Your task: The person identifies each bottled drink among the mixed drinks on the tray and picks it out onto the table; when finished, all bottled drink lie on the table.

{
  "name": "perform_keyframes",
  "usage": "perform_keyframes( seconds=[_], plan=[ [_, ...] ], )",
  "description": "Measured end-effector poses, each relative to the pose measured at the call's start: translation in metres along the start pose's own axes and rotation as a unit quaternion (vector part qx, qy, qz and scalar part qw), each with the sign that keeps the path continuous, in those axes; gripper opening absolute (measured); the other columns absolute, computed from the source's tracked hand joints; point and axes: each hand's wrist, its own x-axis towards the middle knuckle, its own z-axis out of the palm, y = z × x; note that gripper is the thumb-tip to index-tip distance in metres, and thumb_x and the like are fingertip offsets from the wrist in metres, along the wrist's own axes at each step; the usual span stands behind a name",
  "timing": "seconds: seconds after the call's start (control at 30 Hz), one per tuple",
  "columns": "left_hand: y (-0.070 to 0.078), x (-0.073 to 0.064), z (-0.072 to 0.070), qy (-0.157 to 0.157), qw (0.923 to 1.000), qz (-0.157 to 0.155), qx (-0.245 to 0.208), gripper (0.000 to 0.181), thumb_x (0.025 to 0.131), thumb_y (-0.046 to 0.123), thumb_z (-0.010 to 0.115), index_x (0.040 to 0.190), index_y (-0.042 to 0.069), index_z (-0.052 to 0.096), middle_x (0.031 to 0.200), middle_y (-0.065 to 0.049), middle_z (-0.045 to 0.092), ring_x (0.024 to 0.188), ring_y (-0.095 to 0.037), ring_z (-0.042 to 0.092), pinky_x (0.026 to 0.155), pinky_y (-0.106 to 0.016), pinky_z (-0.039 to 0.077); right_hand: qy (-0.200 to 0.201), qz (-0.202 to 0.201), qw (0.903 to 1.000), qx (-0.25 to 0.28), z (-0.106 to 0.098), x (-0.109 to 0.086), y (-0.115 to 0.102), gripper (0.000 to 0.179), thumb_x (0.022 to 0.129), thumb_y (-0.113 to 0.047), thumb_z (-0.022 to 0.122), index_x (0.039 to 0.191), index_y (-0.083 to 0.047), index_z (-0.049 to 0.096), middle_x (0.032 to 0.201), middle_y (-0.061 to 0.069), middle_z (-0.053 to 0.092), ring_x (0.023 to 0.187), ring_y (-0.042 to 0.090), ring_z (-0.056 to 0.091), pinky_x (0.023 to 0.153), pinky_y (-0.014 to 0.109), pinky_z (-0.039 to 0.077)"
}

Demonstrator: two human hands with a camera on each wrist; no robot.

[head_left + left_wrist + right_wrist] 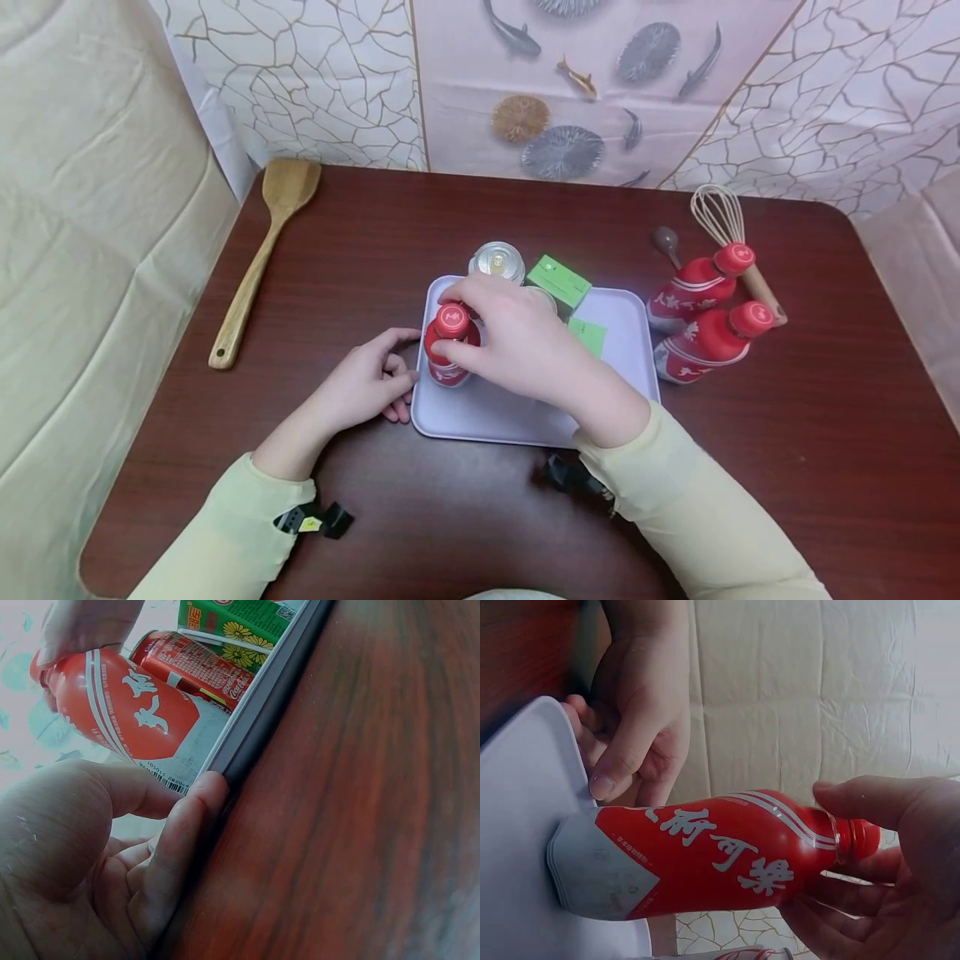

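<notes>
On the left part of the pale lilac tray [495,417] stands a red cola bottle [450,373] with white lettering. My right hand [525,342] grips its neck just below the red cap, as the right wrist view also shows. At the tray's left rim is my left hand [367,379], thumb and fingers holding the edge. Behind the bottle, a drink can [498,262] shows its silver top, and a red can [195,667] appears in the left wrist view. Green drink cartons [558,279] are on the tray, partly hidden by my right hand.
Two more red bottles [693,292] stand right of the tray. Behind them lie a whisk [720,212] with a wooden handle and a dark spoon [665,242]. A wooden spatula [262,258] lies on the brown table's left side. Patterned cloth [337,83] hangs at the back.
</notes>
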Motion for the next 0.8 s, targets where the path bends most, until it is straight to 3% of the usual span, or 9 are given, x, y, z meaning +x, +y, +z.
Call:
perform_keyframes(
  seconds=[0.2,0.47,0.7,0.8],
  plan=[
    [0.001,-0.002,0.0,-0.001,1.0,-0.008,0.003,0.059,0.098,0.011,0.066,0.151,0.016,0.041,0.075,-0.011,0.067,0.058,-0.027,0.072,0.057,-0.04,0.063,0.004,-0.024,0.9996,0.016,-0.001,-0.007,0.002,0.031,0.085,-0.032,0.084,0.107,-0.015,0.07,0.095,-0.005,0.067,0.085,0.011,0.063,0.074,0.029,0.053],
    [0.001,-0.002,-0.001,0.004,1.0,-0.004,0.003,0.06,0.098,0.01,0.066,0.152,0.016,0.04,0.074,-0.011,0.067,0.057,-0.027,0.072,0.056,-0.04,0.063,0.067,-0.034,0.9971,0.008,-0.003,-0.026,-0.001,0.032,0.081,-0.035,0.087,0.101,-0.015,0.073,0.088,-0.006,0.068,0.084,0.013,0.063,0.075,0.032,0.053],
    [-0.001,-0.001,0.0,-0.001,1.0,0.001,-0.005,0.059,0.099,0.01,0.065,0.152,0.015,0.04,0.074,-0.011,0.067,0.057,-0.027,0.072,0.056,-0.041,0.063,0.145,-0.034,0.9879,0.045,-0.018,-0.06,-0.004,0.034,0.075,-0.03,0.093,0.099,-0.016,0.074,0.09,-0.006,0.072,0.082,0.01,0.063,0.072,0.028,0.055],
    [-0.002,0.001,0.001,-0.004,1.0,0.004,-0.007,0.059,0.099,0.01,0.064,0.152,0.014,0.04,0.074,-0.011,0.066,0.057,-0.027,0.072,0.055,-0.041,0.063,0.167,-0.036,0.984,0.051,-0.029,-0.081,-0.001,0.036,0.072,-0.027,0.095,0.1,-0.018,0.075,0.091,-0.009,0.072,0.082,0.005,0.063,0.072,0.021,0.055]
  ],
)
